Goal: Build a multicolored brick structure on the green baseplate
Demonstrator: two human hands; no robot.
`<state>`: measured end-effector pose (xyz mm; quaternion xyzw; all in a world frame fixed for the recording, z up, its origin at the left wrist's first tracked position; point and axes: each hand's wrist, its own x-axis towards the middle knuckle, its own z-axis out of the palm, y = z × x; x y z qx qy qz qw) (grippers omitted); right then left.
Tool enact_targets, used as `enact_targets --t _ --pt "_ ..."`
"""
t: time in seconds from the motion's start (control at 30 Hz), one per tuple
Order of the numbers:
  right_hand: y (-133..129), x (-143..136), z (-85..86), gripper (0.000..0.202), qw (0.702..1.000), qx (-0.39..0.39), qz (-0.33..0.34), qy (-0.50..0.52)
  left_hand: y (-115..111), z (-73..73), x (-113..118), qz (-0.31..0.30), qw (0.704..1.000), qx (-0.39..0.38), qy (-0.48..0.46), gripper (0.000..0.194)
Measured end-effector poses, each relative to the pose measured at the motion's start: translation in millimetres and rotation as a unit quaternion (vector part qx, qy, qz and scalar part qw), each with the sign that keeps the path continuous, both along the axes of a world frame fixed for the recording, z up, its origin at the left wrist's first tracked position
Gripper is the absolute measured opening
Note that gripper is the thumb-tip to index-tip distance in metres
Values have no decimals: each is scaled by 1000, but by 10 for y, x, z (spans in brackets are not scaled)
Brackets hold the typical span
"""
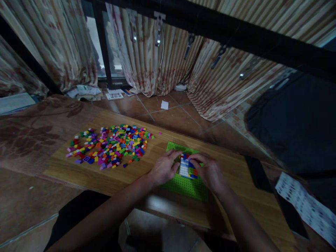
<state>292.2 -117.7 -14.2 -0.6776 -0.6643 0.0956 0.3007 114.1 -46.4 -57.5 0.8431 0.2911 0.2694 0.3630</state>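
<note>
A bright green studded baseplate (174,188) lies on the wooden table under both hands. On it stands a small build of toy bricks (184,168), with white rows in the middle and blue, red, orange and green bricks about them. My left hand (165,167) curls against the build's left side, thumb and forefinger at its edge. From the right, my right hand (210,171) reaches over the build's upper part, its fingertips pinched at a small purple brick (189,158). The right fingers partly cover the build's right side.
Loose bricks of many colours (115,147) are spread over the left of the wooden table (225,159). A dark flat object (258,174) lies at its right end, beside a printed sheet (304,203). Curtains (160,66) and a dark horizontal bar (210,24) stand beyond.
</note>
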Motion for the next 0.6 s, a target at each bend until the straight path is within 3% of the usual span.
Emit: enact_targets --t 0.33,0.6 --pt "-14 21 -86 14 998 8 36 -60 -30 -27 -8 -9 1000 14 0 44" --pt "11 -1 -116 15 997 16 16 -71 -48 -56 -1 -10 999 43 2 42"
